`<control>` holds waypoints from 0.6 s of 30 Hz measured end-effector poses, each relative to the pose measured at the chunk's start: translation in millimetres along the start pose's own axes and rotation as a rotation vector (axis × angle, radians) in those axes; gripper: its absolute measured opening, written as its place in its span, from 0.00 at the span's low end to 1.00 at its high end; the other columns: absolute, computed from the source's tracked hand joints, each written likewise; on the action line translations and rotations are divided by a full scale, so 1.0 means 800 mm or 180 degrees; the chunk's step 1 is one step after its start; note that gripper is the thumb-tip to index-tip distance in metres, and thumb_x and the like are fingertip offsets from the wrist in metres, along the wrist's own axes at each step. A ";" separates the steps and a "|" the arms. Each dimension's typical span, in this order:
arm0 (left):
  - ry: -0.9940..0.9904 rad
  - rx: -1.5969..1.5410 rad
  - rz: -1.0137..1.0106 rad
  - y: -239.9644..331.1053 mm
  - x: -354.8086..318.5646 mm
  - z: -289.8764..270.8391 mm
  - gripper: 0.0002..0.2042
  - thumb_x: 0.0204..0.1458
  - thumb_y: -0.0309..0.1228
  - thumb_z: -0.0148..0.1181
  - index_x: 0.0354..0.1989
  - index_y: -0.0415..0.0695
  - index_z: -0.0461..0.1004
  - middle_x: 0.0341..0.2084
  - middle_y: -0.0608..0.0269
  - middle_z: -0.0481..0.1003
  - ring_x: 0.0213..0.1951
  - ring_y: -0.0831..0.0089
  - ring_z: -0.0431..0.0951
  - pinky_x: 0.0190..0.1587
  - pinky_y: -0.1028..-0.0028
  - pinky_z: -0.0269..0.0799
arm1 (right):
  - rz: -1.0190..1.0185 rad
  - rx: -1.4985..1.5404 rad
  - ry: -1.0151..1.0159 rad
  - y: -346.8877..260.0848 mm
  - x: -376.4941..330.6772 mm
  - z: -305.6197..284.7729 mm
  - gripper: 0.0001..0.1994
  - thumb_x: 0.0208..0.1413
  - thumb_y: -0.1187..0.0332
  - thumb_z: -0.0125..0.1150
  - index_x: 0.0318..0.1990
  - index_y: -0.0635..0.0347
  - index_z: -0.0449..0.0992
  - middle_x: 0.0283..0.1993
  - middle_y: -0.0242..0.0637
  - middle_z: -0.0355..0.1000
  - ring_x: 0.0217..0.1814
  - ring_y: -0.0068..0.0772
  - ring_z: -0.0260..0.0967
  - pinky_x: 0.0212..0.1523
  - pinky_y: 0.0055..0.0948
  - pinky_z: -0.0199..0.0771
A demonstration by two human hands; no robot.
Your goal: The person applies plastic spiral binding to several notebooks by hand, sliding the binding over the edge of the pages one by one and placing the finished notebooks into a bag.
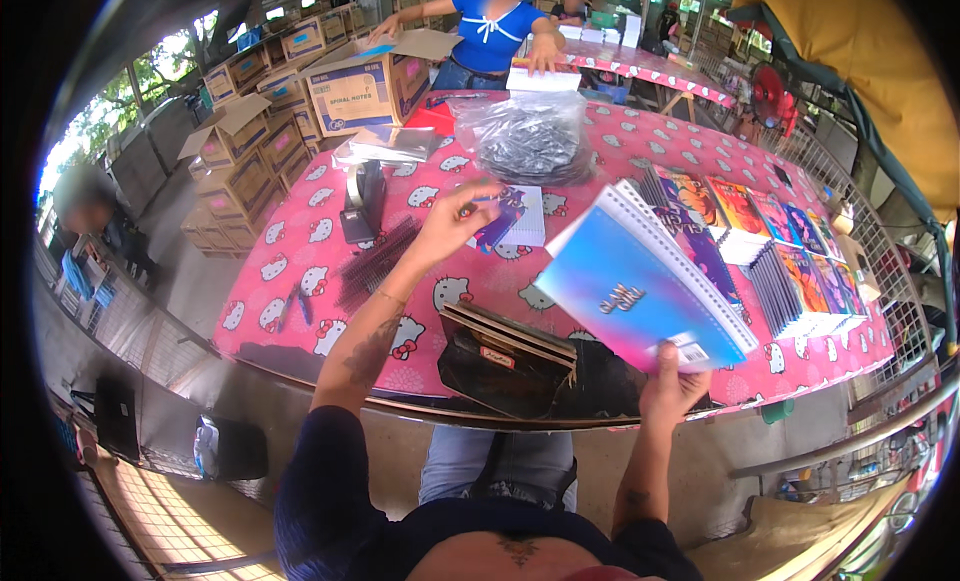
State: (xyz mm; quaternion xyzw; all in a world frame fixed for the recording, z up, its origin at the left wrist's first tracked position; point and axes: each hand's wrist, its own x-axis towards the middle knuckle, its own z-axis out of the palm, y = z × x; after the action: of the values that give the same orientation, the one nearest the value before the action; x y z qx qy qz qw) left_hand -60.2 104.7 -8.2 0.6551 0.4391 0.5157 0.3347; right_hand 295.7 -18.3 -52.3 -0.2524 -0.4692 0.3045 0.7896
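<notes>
1. The right hand (pixel 674 386) is closing its thumb and fingers on the near corner of a blue-and-pink sheaf (pixel 630 281), thumb on top.
2. That sheaf is hanging tilted above the right-middle part of the table, its white punched edges fanning out along the right side.
3. The left hand (pixel 458 224) is reaching over the table with its fingers partly curled at a purple-covered pad (pixel 520 219); whether it is gripping anything, I cannot tell.
4. Left of that hand, black binding wires (pixel 378 266) are lying near a black tape dispenser (pixel 360 206), and a small hand tool (pixel 296 307) is resting farther left.
5. Between the forearms, a dark, worn box-like holder (pixel 505 369) is sitting at the near edge.
6. To the right, stacked notebooks (pixel 790 291) are standing in rows on the pink tablecloth (pixel 625 131).
7. Beyond the pad, a clear bag (pixel 525 136) is holding dark pieces.
8. On the far side, a person in blue (pixel 497 31) is touching a white stack (pixel 543 82) beside an open carton (pixel 355 96).
</notes>
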 end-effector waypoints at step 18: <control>0.0216 0.2475 0.1557 0.111 -0.152 0.062 0.33 0.52 0.31 0.67 0.69 0.47 0.65 0.68 0.44 0.61 0.75 0.51 0.52 0.73 0.41 0.40 | 0.0868 -0.1334 -0.1596 0.082 -0.101 0.016 0.29 0.61 0.62 0.65 0.64 0.70 0.65 0.67 0.54 0.64 0.66 0.45 0.64 0.64 0.38 0.62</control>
State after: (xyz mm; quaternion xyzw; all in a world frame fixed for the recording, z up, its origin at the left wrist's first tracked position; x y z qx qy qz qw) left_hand -1.5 -41.1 12.2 0.7992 0.4433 0.3976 -0.0820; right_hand 238.1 -29.8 -138.8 -0.3867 -0.6628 0.3567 0.5329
